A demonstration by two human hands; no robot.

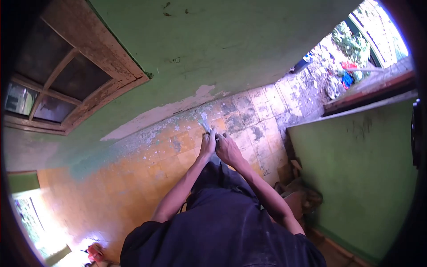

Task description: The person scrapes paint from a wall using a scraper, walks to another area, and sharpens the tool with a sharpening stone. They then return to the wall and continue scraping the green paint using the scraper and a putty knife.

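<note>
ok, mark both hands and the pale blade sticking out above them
left hand (207, 143), head view, back of the hand.
right hand (228, 150), head view, back of the hand.
pale blade (205, 121), head view, part jutting past the fingers.

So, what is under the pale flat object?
Worn yellow floor tiles, stained grey. The left hand and right hand cover the lower end of the pale flat object.

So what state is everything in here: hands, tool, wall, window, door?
Left hand: closed around the pale tool
Right hand: against the left, grip unclear
Wall paint: peeling near the floor
Window frame: worn, weathered
Doorway: open to outdoors
Floor tiles: stained
</note>
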